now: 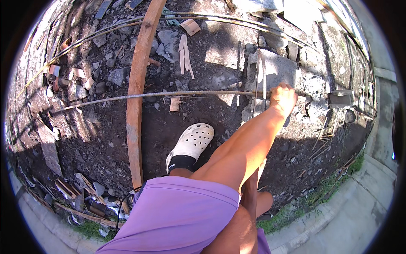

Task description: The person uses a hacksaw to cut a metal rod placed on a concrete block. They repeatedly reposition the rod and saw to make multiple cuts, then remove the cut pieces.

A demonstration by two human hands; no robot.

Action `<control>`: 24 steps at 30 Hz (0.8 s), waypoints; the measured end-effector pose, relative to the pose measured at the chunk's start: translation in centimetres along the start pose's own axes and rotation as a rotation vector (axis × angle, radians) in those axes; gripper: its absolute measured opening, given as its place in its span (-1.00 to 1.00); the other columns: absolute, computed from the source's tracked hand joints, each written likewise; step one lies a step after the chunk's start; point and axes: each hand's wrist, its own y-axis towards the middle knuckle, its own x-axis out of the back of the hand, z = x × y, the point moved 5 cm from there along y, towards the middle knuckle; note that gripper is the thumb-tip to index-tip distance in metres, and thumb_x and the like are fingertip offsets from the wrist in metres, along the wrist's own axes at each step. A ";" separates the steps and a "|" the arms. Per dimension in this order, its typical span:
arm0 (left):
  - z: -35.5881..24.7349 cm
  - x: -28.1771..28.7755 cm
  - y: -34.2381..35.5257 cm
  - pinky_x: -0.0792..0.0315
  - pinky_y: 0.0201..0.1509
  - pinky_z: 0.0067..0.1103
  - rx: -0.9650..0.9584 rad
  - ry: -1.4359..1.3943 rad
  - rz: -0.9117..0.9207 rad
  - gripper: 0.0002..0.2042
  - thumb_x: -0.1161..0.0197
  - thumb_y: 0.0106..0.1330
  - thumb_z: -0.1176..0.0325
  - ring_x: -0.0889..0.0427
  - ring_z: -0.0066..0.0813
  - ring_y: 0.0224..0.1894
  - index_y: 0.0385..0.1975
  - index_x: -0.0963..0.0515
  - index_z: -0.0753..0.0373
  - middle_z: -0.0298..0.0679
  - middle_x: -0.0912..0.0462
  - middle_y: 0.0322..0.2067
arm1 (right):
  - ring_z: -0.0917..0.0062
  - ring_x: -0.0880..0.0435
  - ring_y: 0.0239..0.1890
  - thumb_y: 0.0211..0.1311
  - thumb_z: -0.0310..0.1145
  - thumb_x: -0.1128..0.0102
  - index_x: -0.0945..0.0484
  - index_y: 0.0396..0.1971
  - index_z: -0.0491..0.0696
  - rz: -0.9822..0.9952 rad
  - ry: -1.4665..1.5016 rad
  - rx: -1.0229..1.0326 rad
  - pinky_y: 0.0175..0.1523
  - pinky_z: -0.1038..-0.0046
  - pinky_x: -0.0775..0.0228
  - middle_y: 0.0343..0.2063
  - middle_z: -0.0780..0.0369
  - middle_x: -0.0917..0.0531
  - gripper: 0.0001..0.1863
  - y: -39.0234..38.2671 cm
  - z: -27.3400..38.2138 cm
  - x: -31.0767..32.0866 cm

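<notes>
Purple cloth (177,216) fills the lower middle, with a white clog (192,142) just above. Right of centre, the left hand (283,99) is closed round a ribbed metal rod (198,92), which runs to the left side across a wooden plank (137,80). I cannot tell the right hand's grip. Beyond, a concrete block (277,70) lies upper right.
</notes>
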 end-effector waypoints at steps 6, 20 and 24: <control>-0.1 -0.7 0.3 -0.52 -0.27 -0.46 -0.028 -0.002 0.035 -0.83 -0.35 0.13 0.23 -0.60 -0.36 -0.08 -0.32 -0.79 0.03 -0.33 -0.65 -0.22 | 0.58 -0.61 -0.30 0.60 0.00 -0.04 -0.65 -0.14 -0.18 0.001 0.006 -0.005 -0.16 0.43 -0.44 -0.33 0.26 -0.71 -0.52 0.0 -0.4 -0.1; -0.4 -1.2 0.2 -0.49 -0.14 -0.35 -0.033 0.005 0.001 -0.80 -0.35 0.13 0.24 -0.61 -0.31 -0.05 -0.26 -0.79 0.04 -0.32 -0.67 -0.23 | 0.57 -0.64 -0.28 0.60 0.01 -0.04 -0.67 -0.13 -0.19 0.030 0.065 0.009 -0.14 0.41 -0.47 -0.30 0.24 -0.74 -0.50 1.7 -0.5 -0.6; -0.4 -1.7 0.4 -0.45 -0.14 -0.34 -0.030 -0.027 0.093 -0.82 -0.35 0.13 0.24 -0.60 -0.28 -0.04 -0.28 -0.77 0.00 -0.35 -0.65 -0.25 | 0.56 -0.65 -0.27 0.60 0.01 -0.04 -0.67 -0.12 -0.19 0.044 0.078 0.010 -0.13 0.41 -0.48 -0.30 0.24 -0.75 -0.49 2.4 -0.7 -0.4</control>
